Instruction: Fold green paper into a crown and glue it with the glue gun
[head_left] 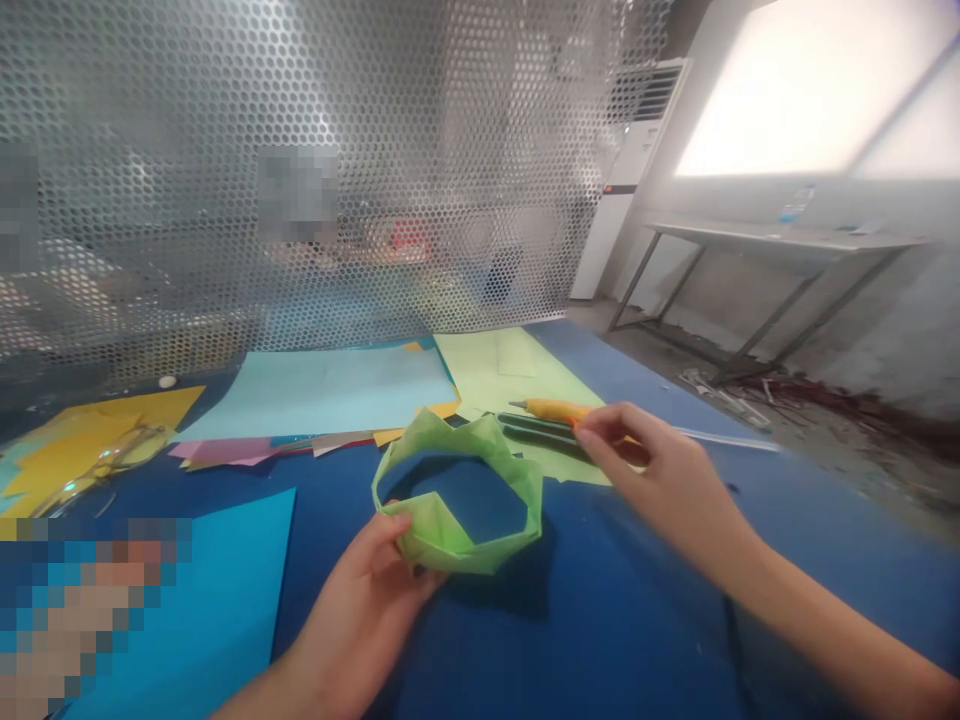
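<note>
Green paper crown (457, 490) rests on blue tabletop (637, 600), roughly centre, just in front of light-green sheet (517, 375).

Left hand (367, 610): grip pinched on near rim of crown, thumb on top by the folded seam, fingers under/behind. Right hand (660, 480): grip narrow, fingertips closed on orange-handled tool (551, 410) (pen or craft knife, can't tell which) lying across light-green sheet, just beyond crown; dark strip beside it, prob. scissors or cap, unclear.

Handling, judged: crown = folded paper ring, v. light, thin, springy, crushes easily. Points along top edge likely bend w/ any squeeze. Joints prob. just tucked folds, so a pull across the ring may pop them apart. Best hold: thick multi-layer band at bottom rim, light pinch, as left hand has it; avoid points & avoid pressing ring flat. Surface matte, not slippery.

Containers: none in view. Crown itself open ring, nothing inside, tabletop showing through.

Around: pale-blue sheet (322, 390) behind, yellow sheets (97, 430) far left w/ glasses (105, 465) on them, pink scraps (225, 450), cyan sheet (225, 590) near left. Perforated metal screen (300, 150) at back.
</note>
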